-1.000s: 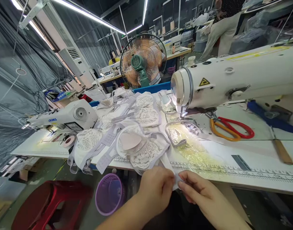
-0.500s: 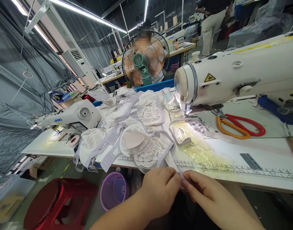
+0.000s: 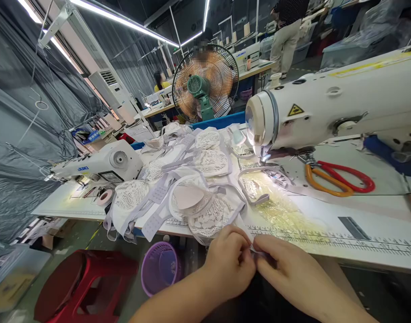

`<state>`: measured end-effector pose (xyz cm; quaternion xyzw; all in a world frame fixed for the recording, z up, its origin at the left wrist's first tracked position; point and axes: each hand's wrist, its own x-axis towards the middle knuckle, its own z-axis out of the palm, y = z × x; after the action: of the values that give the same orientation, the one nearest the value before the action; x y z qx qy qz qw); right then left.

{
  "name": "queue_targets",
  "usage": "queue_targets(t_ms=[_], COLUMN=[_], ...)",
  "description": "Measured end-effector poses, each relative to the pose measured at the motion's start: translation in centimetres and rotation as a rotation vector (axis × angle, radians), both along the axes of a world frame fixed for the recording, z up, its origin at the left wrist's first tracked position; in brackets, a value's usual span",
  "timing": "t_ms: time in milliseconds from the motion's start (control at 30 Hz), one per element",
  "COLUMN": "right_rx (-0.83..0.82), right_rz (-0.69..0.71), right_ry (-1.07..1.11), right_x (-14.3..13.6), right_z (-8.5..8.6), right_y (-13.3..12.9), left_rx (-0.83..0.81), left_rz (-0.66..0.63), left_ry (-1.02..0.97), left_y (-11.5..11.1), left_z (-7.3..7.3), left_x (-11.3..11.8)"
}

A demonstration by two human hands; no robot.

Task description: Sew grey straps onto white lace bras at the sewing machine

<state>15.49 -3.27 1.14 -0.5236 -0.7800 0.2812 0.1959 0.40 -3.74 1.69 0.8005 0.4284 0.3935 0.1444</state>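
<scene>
At the table's front edge, my left hand (image 3: 229,262) is closed in a pinch on a pale strap end of a white lace bra (image 3: 208,215). Close beside it, my right hand (image 3: 286,269) pinches the same strap, thumb against forefinger. The fingers hide most of the gripped part. The bra lies on the table with its lace cups up and a beige pad (image 3: 188,197) showing at one cup. Behind and left of it several more white lace bras (image 3: 210,161) with grey-lilac edging lie heaped.
A sewing machine (image 3: 303,107) stands at the right, red- and orange-handled scissors (image 3: 340,179) beneath it. Another sewing machine (image 3: 114,161) is at the left. A ruler strip (image 3: 353,244) edges the table. Below are a purple basket (image 3: 160,269) and red stool (image 3: 91,282); a fan (image 3: 205,83) stands behind.
My hands have drawn closer together at the strap, and the left fingers have curled further. The standing person in the background has shifted left.
</scene>
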Motion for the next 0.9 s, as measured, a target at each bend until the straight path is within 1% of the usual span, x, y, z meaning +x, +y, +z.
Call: queue_targets(t_ms=[100,200,267,300,333,367,433,467,500,567,633,667,733,767,800,833,900], right_rx=[-0.022,-0.025,0.017,0.059,0.120,0.191,0.346,0.414,0.473,0.548,0.581,0.586,0.586,0.587,0.587,0.586,0.586], right_rz=[0.033,0.074,0.090,0.087,0.076,0.062,0.027,0.014,0.011,0.001,-0.015,-0.011,0.021,0.035,0.036,0.023,0.006], right_ry=[0.058,0.178,0.251,0.289,0.329,0.366,0.426,0.443,0.455,0.484,0.500,0.492,0.450,0.436,0.436,0.447,0.454], right_x=[0.3,0.9,1.3,1.5,1.6,1.8,1.9,2.0,2.0,2.0,2.2,2.3,2.4,2.5,2.5,2.5,2.6], right_z=[0.2,0.2,0.0,-0.1,-0.3,-0.5,-1.0,-1.2,-1.4,-1.9,-2.3,-2.5,-2.9,-3.0,-3.2,-3.3,-3.5], right_y=[0.0,0.0,0.0,0.0,0.1,0.1,0.0,-0.1,-0.2,-0.5,-0.7,-0.7,-0.8,-0.9,-0.9,-0.9,-1.0], left_rx=[-0.155,-0.179,-0.156,-0.165,-0.215,-0.302,-0.528,-0.631,-0.717,-0.855,-1.017,-1.106,-1.260,-1.305,-1.321,-1.308,-1.216], left_rz=[-0.020,-0.063,-0.092,-0.102,-0.106,-0.098,-0.057,-0.032,-0.012,-0.005,-0.049,-0.094,-0.200,-0.236,-0.246,-0.228,-0.153], left_ry=[-0.109,-0.120,-0.146,-0.186,-0.246,-0.325,-0.476,-0.520,-0.534,-0.494,-0.437,-0.430,-0.483,-0.552,-0.643,-0.742,-0.908], left_y=[0.1,-0.1,-0.4,-0.6,-0.7,-0.7,-0.6,-0.4,-0.2,0.2,0.4,0.4,0.3,0.2,0.1,0.0,-0.1], left_z=[0.5,1.0,1.2,1.2,1.2,1.1,0.8,0.7,0.6,0.4,0.3,0.3,0.1,0.0,-0.1,-0.3,-0.5], left_x=[-0.2,-0.4,-0.5,-0.6,-0.6,-0.6,-0.7,-0.7,-0.7,-0.7,-0.7,-0.6,-0.4,-0.2,-0.1,0.1,0.4])
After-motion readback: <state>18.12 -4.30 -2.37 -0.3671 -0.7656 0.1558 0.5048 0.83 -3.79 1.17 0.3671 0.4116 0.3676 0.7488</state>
